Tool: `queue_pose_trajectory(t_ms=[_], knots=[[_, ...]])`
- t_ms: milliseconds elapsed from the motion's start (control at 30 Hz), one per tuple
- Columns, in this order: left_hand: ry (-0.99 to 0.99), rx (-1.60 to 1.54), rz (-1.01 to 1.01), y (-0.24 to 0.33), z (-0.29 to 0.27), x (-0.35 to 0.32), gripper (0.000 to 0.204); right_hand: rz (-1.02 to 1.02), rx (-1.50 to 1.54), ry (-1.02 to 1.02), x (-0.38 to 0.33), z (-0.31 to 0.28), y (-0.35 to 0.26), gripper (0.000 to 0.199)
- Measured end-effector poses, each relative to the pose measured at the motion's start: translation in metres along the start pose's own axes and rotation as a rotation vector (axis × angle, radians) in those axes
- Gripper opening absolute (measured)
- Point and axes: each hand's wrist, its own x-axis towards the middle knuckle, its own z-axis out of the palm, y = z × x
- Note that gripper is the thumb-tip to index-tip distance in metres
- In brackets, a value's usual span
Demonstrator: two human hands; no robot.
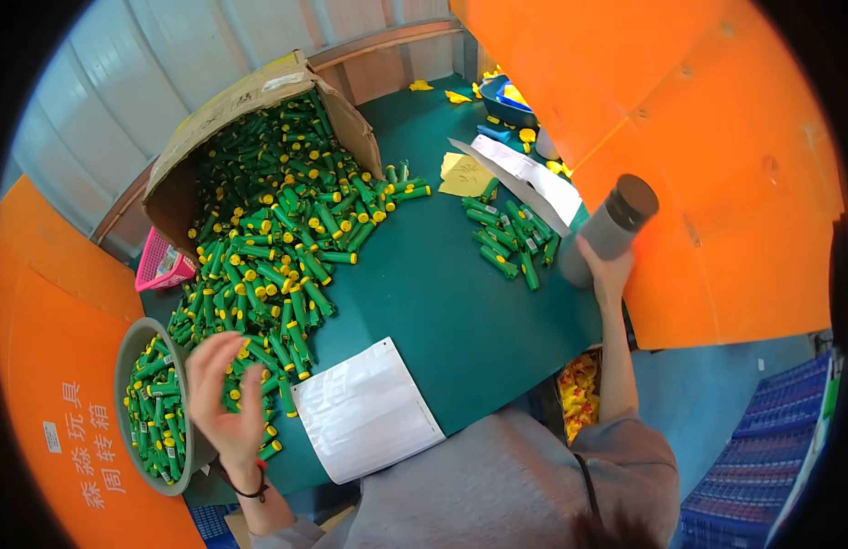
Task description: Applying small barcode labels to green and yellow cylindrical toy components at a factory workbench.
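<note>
My right hand is wrapped round a grey drinking bottle with a dark lid, tilted at the table's right edge. My left hand is raised, slightly blurred, with thumb and fingers apart and nothing in it. It hovers beside a grey tub filled with small green tubes with yellow ends. Behind it a large heap of the same green tubes spills from a cardboard box lying on its side. A smaller group of green tubes lies left of the bottle.
On the green table lie a white sheet near me, a yellow note and white papers. Orange panels flank the table. A pink basket, a blue tray and blue crates stand around.
</note>
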Motion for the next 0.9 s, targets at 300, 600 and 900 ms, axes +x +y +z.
queue_pose_trajectory(t_ms=[300,600,900], knots=[[-0.638,-1.405,-0.026,0.081,0.123,0.037,0.112,-0.049,0.784,-1.312,-0.135,0.079,-0.120,0.091],[-0.247,-0.851,-0.136,0.064,0.117,0.011,0.092,-0.065,0.460,-0.956,-0.158,0.111,-0.123,0.081],[-0.493,-0.099,0.123,0.050,0.046,0.063,0.078,-0.120,0.275,-1.190,-0.138,0.110,-0.138,0.079]])
